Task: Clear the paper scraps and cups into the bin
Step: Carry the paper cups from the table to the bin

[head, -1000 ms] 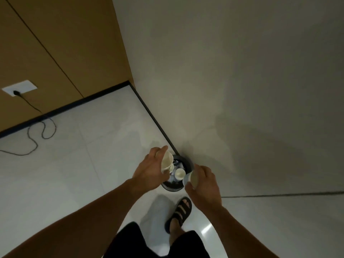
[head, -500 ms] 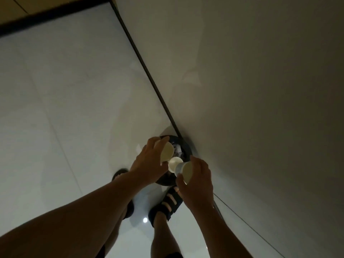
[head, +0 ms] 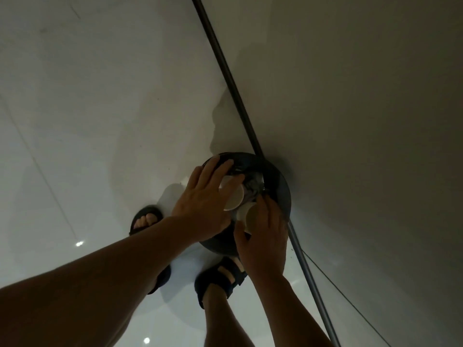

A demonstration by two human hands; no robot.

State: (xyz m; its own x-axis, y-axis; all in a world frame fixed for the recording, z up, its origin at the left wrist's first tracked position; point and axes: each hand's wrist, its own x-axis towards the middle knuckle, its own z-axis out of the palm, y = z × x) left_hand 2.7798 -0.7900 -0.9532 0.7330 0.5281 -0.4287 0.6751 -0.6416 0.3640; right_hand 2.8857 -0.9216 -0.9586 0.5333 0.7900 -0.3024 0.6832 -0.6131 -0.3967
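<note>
A round black bin (head: 278, 186) stands on the floor against the wall. Over its mouth, my left hand (head: 203, 204) holds a white paper cup (head: 234, 197) tipped on its side, fingers curled over it. Right beside it, my right hand (head: 263, 236) grips a second white paper cup (head: 250, 216), also tilted, its rim facing the first cup. The two cups nearly touch. Crumpled grey stuff (head: 251, 184) shows inside the bin past the cups; whether it is paper I cannot tell.
A dark skirting strip (head: 233, 83) runs diagonally where the pale glossy floor (head: 87, 108) meets the grey wall (head: 363, 121). My two feet in dark sandals (head: 220, 276) stand just in front of the bin.
The view has tilted down and closed in on the bin. Both hands have sunk lower with their cups, now right at the bin's mouth.
</note>
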